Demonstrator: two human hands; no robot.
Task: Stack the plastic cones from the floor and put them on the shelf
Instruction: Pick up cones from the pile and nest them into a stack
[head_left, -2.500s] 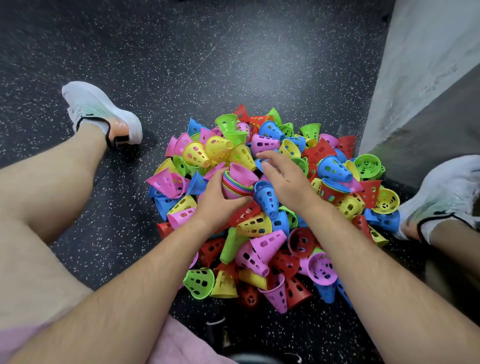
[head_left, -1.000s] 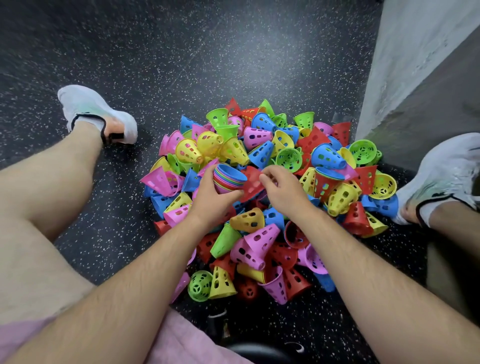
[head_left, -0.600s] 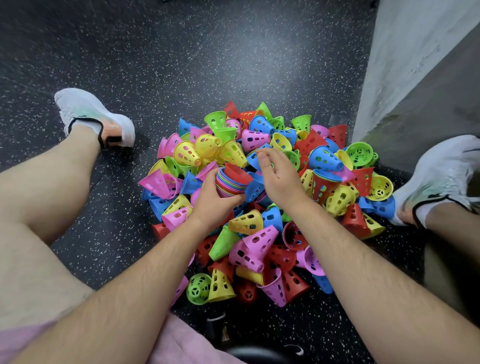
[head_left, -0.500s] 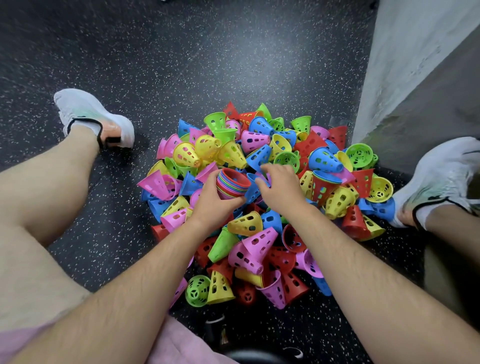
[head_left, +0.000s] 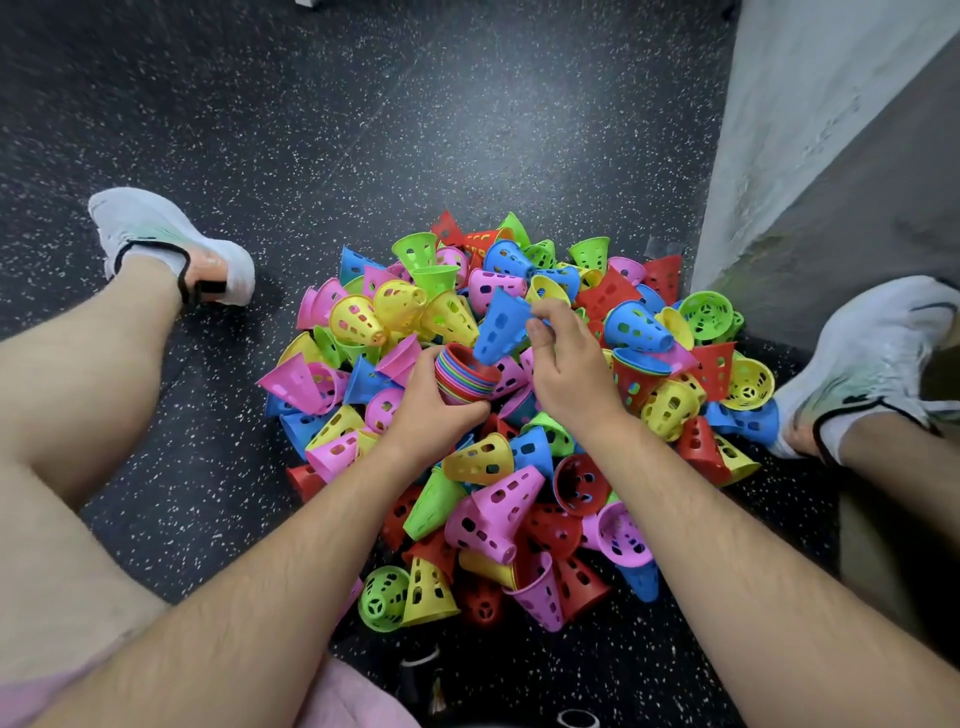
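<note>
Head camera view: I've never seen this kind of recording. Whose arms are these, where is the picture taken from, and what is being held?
No machine here: a person sits on the dark floor, and a camera worn on the head looks down at the two bare hands. Between the legs lies a pile of perforated plastic cones in pink, yellow, blue, green and red. The left hand holds a nested stack of cones, open end up. The right hand pinches a single blue cone just above that stack, narrow end toward it, probably about to slot it in. A grey wall stands at the right. No shelf is in view.
</note>
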